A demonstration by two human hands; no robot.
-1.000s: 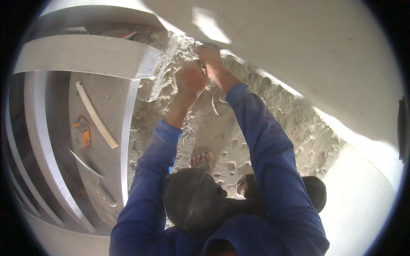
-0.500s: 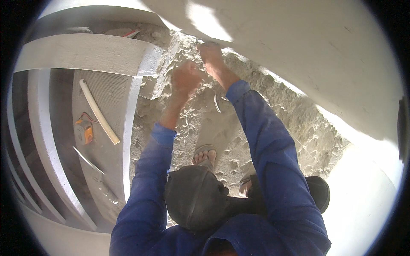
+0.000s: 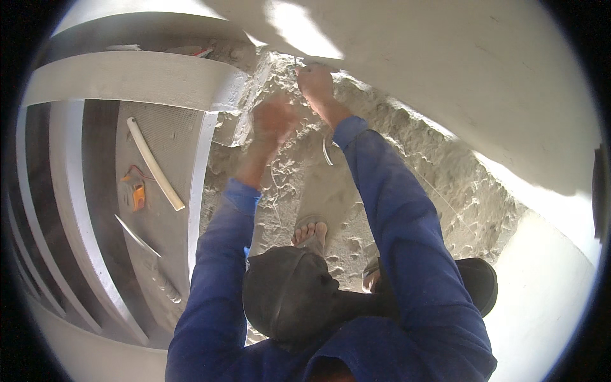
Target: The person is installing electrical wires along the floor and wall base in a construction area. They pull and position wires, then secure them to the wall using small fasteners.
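Note:
My right hand (image 3: 316, 86) reaches to the foot of the pale wall (image 3: 433, 76) and is closed. A thin dark upright piece (image 3: 295, 62) shows just beyond its fingers; what the hand grips is too small to make out. Left of it and a little nearer, my left hand (image 3: 275, 118) is smeared by motion, so its fingers cannot be read. Both hands are over rough, dusty ground (image 3: 318, 184). A short curved white strip (image 3: 326, 153) lies on the ground below my right hand.
To the left stands a white slatted frame (image 3: 197, 191) with a dusty mesh-like panel. On the panel lie a cream tube (image 3: 154, 164), an orange tape measure (image 3: 135, 193), and a thin blade-like piece (image 3: 137, 235). My sandalled foot (image 3: 310, 233) is on the ground.
My left hand is blurred in both frames and stays close to the right one. My right hand keeps its place at the wall's foot. The view has shifted slightly.

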